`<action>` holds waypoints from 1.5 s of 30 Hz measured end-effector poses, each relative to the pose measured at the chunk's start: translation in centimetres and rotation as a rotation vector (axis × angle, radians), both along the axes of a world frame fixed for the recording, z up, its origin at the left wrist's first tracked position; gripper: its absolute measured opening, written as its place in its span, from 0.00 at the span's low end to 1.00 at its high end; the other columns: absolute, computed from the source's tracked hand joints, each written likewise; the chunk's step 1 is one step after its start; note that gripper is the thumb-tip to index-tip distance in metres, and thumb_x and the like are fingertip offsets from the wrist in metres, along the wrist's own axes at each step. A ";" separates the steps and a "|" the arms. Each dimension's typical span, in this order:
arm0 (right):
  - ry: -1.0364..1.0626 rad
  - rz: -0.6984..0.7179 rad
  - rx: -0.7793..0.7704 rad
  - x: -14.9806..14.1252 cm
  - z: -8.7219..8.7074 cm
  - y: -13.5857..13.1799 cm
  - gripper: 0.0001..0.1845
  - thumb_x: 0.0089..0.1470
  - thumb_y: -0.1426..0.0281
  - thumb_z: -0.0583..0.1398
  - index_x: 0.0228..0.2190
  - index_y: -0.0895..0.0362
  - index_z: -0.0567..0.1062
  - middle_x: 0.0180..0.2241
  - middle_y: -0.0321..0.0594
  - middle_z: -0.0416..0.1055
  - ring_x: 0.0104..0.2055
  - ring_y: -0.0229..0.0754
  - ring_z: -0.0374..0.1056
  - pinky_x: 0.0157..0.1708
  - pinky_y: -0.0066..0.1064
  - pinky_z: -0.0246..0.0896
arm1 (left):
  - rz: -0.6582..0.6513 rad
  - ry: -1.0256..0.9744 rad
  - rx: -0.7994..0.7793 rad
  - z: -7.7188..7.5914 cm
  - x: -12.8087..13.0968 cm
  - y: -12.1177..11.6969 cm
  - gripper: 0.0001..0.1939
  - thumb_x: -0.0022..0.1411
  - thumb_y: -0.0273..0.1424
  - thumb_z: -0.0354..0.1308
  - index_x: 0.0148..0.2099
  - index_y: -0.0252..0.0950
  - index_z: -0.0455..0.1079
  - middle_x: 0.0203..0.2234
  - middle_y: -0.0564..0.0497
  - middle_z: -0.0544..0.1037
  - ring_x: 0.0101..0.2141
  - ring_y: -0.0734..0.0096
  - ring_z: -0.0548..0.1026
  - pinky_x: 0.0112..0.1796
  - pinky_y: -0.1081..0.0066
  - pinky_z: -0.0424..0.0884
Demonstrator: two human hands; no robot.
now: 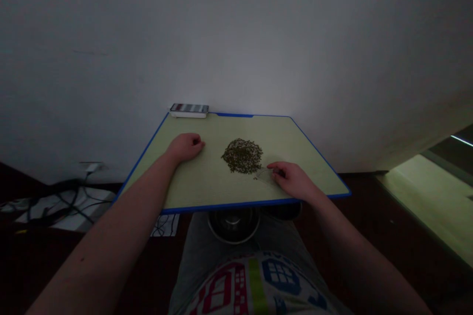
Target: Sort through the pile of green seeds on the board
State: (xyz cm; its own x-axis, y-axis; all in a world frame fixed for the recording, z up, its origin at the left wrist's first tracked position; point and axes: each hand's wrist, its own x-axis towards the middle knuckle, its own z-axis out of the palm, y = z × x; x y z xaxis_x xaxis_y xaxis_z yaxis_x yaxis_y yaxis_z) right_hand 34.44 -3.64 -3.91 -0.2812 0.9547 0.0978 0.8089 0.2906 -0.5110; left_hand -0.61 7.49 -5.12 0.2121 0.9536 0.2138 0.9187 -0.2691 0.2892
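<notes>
A loose pile of small greenish-brown beans or seeds lies in the middle of a pale yellow-green board with a blue rim. My left hand rests on the board left of the pile, its fingers curled into a loose fist with nothing showing in it. At the pile's lower right, my right hand pinches a clear, thin, see-through piece; its exact kind is hard to make out. The edge of this piece reaches toward the pile, where a few stray seeds lie apart.
A phone lies on a white box at the board's far left corner, near the wall. A metal bowl sits on my lap under the front edge, with another dark container beside it. Cables tangle at the left.
</notes>
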 end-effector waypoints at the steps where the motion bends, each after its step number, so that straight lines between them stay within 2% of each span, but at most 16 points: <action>1: -0.004 0.002 -0.002 0.0 0.0 -0.1 0.18 0.51 0.72 0.54 0.44 0.59 0.74 0.27 0.39 0.72 0.27 0.38 0.65 0.28 0.28 0.56 | -0.001 -0.002 -0.002 0.0 0.0 0.0 0.19 0.55 0.45 0.47 0.30 0.36 0.71 0.23 0.48 0.74 0.25 0.67 0.68 0.26 0.69 0.59; 14: -0.068 -0.024 0.009 -0.8 1.0 -0.7 0.18 0.51 0.73 0.54 0.44 0.61 0.74 0.28 0.41 0.73 0.29 0.39 0.66 0.31 0.28 0.57 | 0.008 -0.002 -0.001 -0.2 -0.1 0.1 0.19 0.55 0.45 0.46 0.29 0.36 0.70 0.22 0.48 0.73 0.25 0.68 0.68 0.27 0.69 0.58; 25: -0.089 -0.061 0.030 -1.3 0.7 0.2 0.18 0.51 0.72 0.55 0.45 0.61 0.74 0.30 0.42 0.74 0.29 0.39 0.66 0.32 0.29 0.57 | 0.009 0.017 -0.006 -0.2 0.0 0.2 0.20 0.54 0.45 0.46 0.30 0.37 0.71 0.24 0.47 0.74 0.26 0.66 0.69 0.28 0.69 0.60; 29: -0.078 -0.043 0.040 -1.5 0.6 0.9 0.19 0.51 0.74 0.55 0.45 0.60 0.74 0.33 0.43 0.75 0.30 0.39 0.66 0.32 0.29 0.57 | 0.007 0.019 -0.003 0.0 0.1 0.0 0.20 0.54 0.45 0.46 0.30 0.37 0.71 0.24 0.48 0.74 0.26 0.67 0.69 0.27 0.69 0.60; 39: -0.070 0.059 0.007 -2.3 1.0 1.9 0.19 0.49 0.76 0.55 0.43 0.59 0.75 0.31 0.41 0.75 0.28 0.37 0.65 0.31 0.28 0.58 | 0.008 0.023 -0.002 -0.1 0.0 0.1 0.19 0.54 0.45 0.46 0.29 0.37 0.70 0.24 0.48 0.74 0.25 0.68 0.69 0.26 0.70 0.59; 45: -0.029 0.097 -0.014 -2.4 0.8 1.7 0.20 0.48 0.77 0.54 0.43 0.56 0.75 0.39 0.42 0.75 0.34 0.40 0.69 0.36 0.30 0.61 | 0.006 0.022 -0.003 -0.1 0.0 0.1 0.20 0.55 0.46 0.46 0.29 0.37 0.71 0.24 0.48 0.75 0.26 0.67 0.69 0.27 0.70 0.60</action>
